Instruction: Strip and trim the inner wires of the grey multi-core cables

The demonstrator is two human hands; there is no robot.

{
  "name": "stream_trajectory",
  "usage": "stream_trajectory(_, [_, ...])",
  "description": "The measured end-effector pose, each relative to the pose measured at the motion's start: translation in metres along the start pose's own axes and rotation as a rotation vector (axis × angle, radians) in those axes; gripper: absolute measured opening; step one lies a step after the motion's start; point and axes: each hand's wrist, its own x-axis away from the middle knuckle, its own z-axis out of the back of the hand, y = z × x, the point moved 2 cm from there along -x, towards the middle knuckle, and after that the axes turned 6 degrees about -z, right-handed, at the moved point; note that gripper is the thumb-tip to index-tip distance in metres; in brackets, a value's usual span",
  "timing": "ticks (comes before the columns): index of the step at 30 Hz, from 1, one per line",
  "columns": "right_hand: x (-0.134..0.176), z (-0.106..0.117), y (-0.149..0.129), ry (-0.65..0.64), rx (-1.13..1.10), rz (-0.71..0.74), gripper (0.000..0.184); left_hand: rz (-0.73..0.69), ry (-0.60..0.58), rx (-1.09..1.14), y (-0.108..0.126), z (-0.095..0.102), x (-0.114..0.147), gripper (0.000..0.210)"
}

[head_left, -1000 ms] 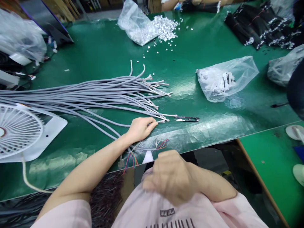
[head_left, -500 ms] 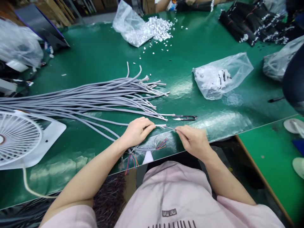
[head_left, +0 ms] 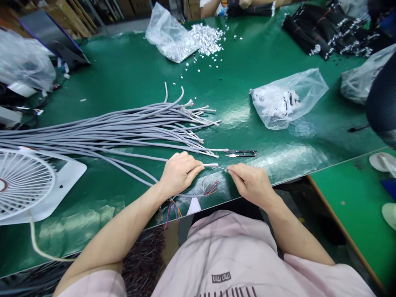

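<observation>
My left hand (head_left: pixel 181 171) is closed around one grey cable (head_left: pixel 156 158), close to its stripped end. The stripped end (head_left: pixel 210 165) shows whitish braid and sticks out to the right of my fingers. My right hand (head_left: pixel 249 181) pinches a thin metal pick (head_left: pixel 222 168), its tip touching or very near the braid. Most of the pick is hidden in my fingers. Just beyond my hands lie thread snips (head_left: pixel 243 153). Below them, two cable ends fan out into coloured wires (head_left: pixel 211 188) at the table's front edge. A bundle of grey cables (head_left: pixel 123 123) spreads across to the left.
A white fan (head_left: pixel 26 183) lies at the left. Two clear bags (head_left: pixel 168 35) (head_left: pixel 289 101) stand farther back, one beside spilled small silvery pieces (head_left: pixel 208 39). Bundled black cables (head_left: pixel 324 31) are at the back right. Another person's arm (head_left: pixel 210 8) shows at the far edge.
Both hands keep nearly the same place and grip. The braid at the cable end looks slightly shifted, and the pick's tip stays beside it.
</observation>
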Motion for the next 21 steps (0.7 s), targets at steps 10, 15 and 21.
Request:
stream_trajectory(10, [-0.0017, 0.0037, 0.0002, 0.004, 0.006, -0.018, 0.025, -0.08, 0.072, -0.101, 0.0035, 0.0014, -0.001, 0.022])
stream_trajectory(15, [-0.002, 0.0041, 0.0009, -0.01, -0.007, -0.025, 0.024, -0.071, 0.068, -0.128, 0.0026, 0.001, -0.0007, 0.023])
stream_trajectory(21, [-0.0024, 0.0024, 0.0008, -0.01, -0.075, -0.039, 0.025, -0.078, 0.069, -0.134, 0.0028, 0.0008, -0.0005, 0.023])
